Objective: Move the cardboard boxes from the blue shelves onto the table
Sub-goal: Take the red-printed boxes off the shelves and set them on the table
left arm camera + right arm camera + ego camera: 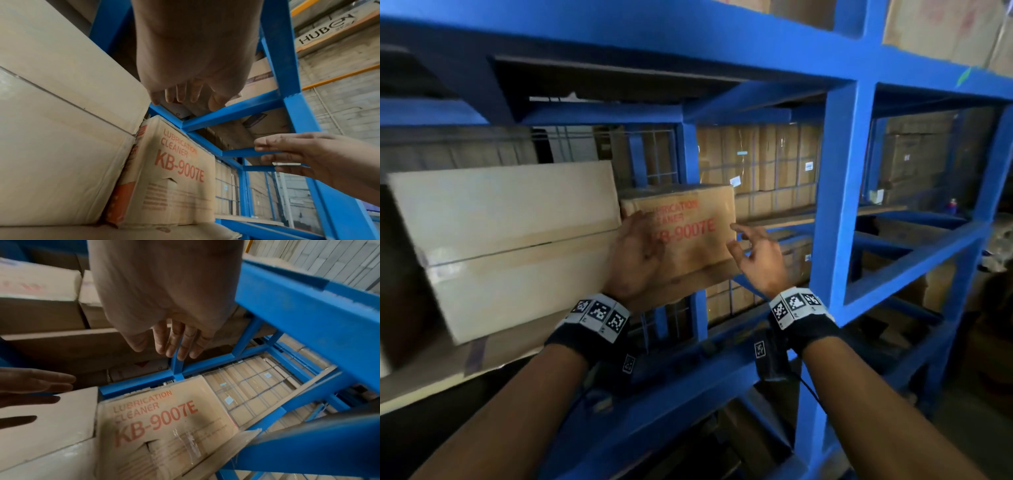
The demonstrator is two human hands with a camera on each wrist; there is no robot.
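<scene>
This looks like a warehouse or stockroom. Heavy blue steel racking (839,192) runs in tiers, its bays packed with cardboard cartons (756,164), some behind wire mesh (657,154). Orange beams (337,76) of more racking stand against a bare block wall (349,105), where a sign seems to read "HUBEN".

Small box (688,229) sits right of large box (506,240).

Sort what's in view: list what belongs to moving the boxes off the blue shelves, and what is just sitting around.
Part of the job:
- KB-9007E lubrication cleaner box, on the shelf
- large plain cardboard box beside it
- blue shelves
- left hand, open at the box's left edge
- right hand, open near its right edge

Just there:
- wrapped cartons behind the wire mesh
- wrist marker bands
</scene>
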